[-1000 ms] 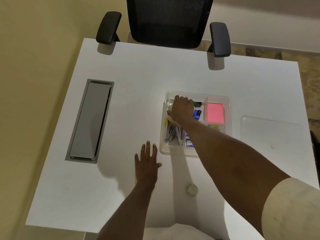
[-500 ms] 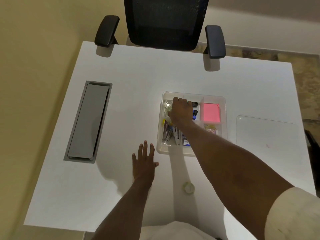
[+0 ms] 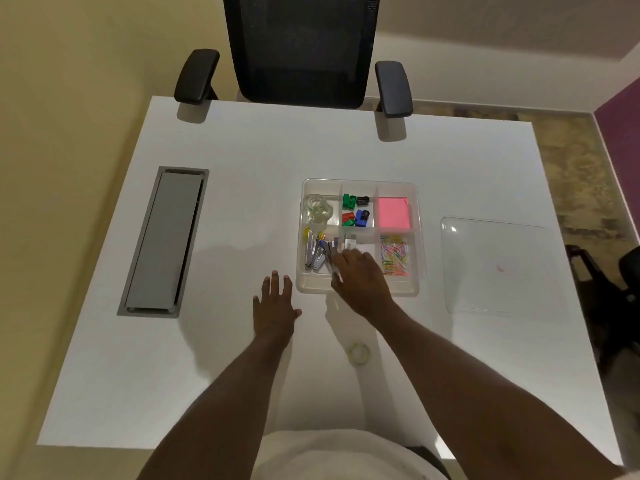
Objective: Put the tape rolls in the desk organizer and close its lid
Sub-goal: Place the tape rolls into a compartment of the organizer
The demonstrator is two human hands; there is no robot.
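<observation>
A clear plastic desk organizer (image 3: pixel 417 237) sits open in the middle of the white desk. Clear tape rolls (image 3: pixel 317 208) lie in its far-left compartment. One more clear tape roll (image 3: pixel 359 354) lies on the desk near me, below my right wrist. The transparent lid (image 3: pixel 498 265) rests flat on the desk to the organizer's right. My right hand (image 3: pixel 360 277) hovers over the organizer's near edge, fingers loosely apart and holding nothing. My left hand (image 3: pixel 275 304) lies flat on the desk, fingers spread, just left of the organizer.
The organizer also holds green, red and blue sharpeners (image 3: pixel 356 211), a pink note pad (image 3: pixel 393 214), coloured paper clips (image 3: pixel 394 259) and staplers (image 3: pixel 317 252). A grey cable hatch (image 3: pixel 166 240) is set into the desk at left. A black office chair (image 3: pixel 301 50) stands at the far edge.
My right hand has pulled back from the far-left compartment toward me, leaving tape rolls visible there. The camera view shifted slightly. My left hand stayed flat on the desk.
</observation>
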